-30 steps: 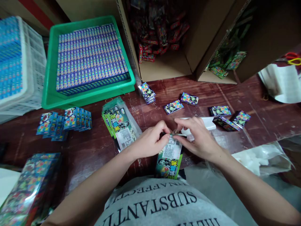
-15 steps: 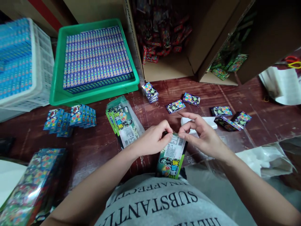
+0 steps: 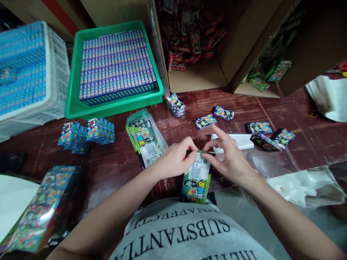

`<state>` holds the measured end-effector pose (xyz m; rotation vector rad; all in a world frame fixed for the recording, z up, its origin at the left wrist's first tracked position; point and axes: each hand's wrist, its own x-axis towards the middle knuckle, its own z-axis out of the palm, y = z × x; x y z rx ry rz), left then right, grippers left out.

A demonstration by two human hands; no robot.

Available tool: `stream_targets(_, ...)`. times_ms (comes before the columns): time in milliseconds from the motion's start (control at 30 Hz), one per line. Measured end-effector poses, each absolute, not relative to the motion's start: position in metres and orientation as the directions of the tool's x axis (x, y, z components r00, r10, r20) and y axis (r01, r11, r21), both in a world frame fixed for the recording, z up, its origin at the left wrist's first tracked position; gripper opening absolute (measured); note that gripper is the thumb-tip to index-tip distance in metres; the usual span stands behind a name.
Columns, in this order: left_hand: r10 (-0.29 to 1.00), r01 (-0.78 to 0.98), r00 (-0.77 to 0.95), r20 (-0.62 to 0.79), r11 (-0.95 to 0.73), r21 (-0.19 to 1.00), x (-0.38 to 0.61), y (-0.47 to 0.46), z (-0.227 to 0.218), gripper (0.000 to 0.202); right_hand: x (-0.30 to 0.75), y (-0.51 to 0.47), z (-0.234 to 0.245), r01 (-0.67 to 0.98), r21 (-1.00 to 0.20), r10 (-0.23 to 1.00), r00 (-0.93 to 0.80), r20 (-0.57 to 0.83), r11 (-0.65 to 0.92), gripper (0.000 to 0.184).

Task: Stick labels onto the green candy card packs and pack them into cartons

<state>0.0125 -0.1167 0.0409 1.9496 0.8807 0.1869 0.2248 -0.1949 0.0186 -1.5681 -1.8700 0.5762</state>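
Note:
Between my hands is a green and black printed candy bag with a white label, its printing upside down to me and its lower end against my shirt. My left hand pinches the bag's far edge at the left. At the right of that edge, the thumb and forefinger of my right hand are closed on it, other fingers raised. A dark gap shows along the edge there. More flat bags of the same kind lie in a stack left of my hands. A white tray-like piece lies partly behind my right hand.
Small purple candy packs lie scattered beyond my hands, with a short stack near a green crate. Blue packs stand left, near a white basket. Open cartons stand at the back. Filled clear bags lie front left.
The far edge of the bag has folded or parted a little between my fingers. My right hand has shifted slightly toward the left hand. The whole view has moved a little.

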Motion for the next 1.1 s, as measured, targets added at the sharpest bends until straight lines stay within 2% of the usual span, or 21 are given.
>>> stream_targets(100,0.664,0.507,0.722,-0.195,-0.315,0.802,0.009,-0.117,0.047,0.009,0.220,-0.200,0.023,0.799,-0.505,0.926,-0.159,0.343,0.325,0.086)
stream_targets(167,0.665,0.504,0.725,-0.177,-0.339,0.794,0.009,-0.117,0.051,0.006,0.215,-0.202,0.027,0.804,-0.459,0.904,-0.212,0.372,0.377,0.085)
stream_targets(267,0.664,0.532,0.722,-0.194,-0.354,0.769,0.009,-0.116,0.055,0.023,0.207,-0.199,0.031,0.780,-0.502,0.923,-0.261,0.284,0.375,0.084)
stream_targets(333,0.643,0.542,0.736,-0.210,-0.375,0.752,0.006,-0.112,0.059,0.036,0.202,-0.194,0.032,0.733,-0.571,0.929,-0.310,0.202,0.369,0.081)
stream_targets(400,0.598,0.523,0.768,-0.229,-0.377,0.765,-0.005,-0.105,0.065,0.039,0.200,-0.190,0.032,0.664,-0.657,0.929,-0.325,0.177,0.358,0.076)
stream_targets(467,0.562,0.491,0.784,-0.265,-0.299,0.818,-0.029,-0.096,0.072,0.051,0.201,-0.191,0.029,0.561,-0.775,0.956,-0.198,0.214,0.290,0.067)
stream_targets(533,0.557,0.466,0.764,-0.325,-0.128,0.875,-0.065,-0.092,0.076,0.068,0.203,-0.196,0.024,0.401,-0.901,0.973,0.083,0.217,0.167,0.052)
stream_targets(600,0.599,0.454,0.689,-0.407,0.081,0.887,-0.106,-0.098,0.077,0.068,0.204,-0.204,0.018,0.185,-0.982,0.937,0.334,0.104,0.043,0.034)
stream_targets(667,0.710,0.430,0.529,-0.465,0.247,0.868,-0.143,-0.117,0.074,0.053,0.197,-0.212,0.014,-0.039,-0.997,0.917,0.392,-0.075,-0.064,0.018)
stream_targets(767,0.886,0.334,0.184,-0.424,0.350,0.875,-0.179,-0.161,0.067,0.042,0.170,-0.218,0.014,-0.329,-0.911,0.925,0.197,-0.324,-0.249,0.015)
stream_targets(867,0.920,0.213,-0.059,-0.388,0.391,0.895,-0.191,-0.206,0.058,0.043,0.131,-0.214,0.018,-0.461,-0.789,0.894,-0.020,-0.447,-0.405,0.017)
stream_targets(967,0.908,0.091,-0.162,-0.386,0.403,0.911,-0.193,-0.241,0.052,0.042,0.096,-0.204,0.020,-0.461,-0.740,0.864,-0.146,-0.481,-0.490,0.021)
stream_targets(1100,0.918,0.038,-0.280,-0.280,0.302,0.953,-0.205,-0.279,0.049,0.032,0.065,-0.197,0.019,-0.356,-0.781,0.858,-0.190,-0.478,-0.514,0.027)
